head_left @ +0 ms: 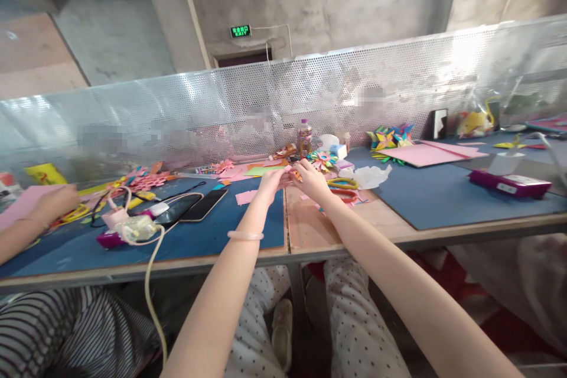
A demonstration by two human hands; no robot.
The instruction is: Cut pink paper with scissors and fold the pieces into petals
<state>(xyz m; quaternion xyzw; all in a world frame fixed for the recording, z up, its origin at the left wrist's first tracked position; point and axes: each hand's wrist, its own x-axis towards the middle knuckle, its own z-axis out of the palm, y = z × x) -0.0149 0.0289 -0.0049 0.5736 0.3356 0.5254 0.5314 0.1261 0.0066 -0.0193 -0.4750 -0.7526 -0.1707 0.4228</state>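
Note:
My left hand (271, 181) and my right hand (310, 179) meet over the middle of the workbench (310, 230), fingers pinched together on a small folded piece of pink and orange paper (292, 172). A pale bangle (245, 235) circles my left wrist. Pink paper scraps (246, 196) lie just left of my hands on the blue mat (221, 230). Yellow and red-handled scissors (343, 188) rest right of my right hand, beside a crumpled white sheet (370, 176).
Two dark phones (195, 207) and a charger with a white cable (133, 227) lie at left. A co-worker's hand (55, 204) rests on pink paper far left. A bottle (304, 137), paper flowers (322, 159), pink card (427, 153), a purple box (509, 183) and a perforated metal screen (283, 106) stand behind.

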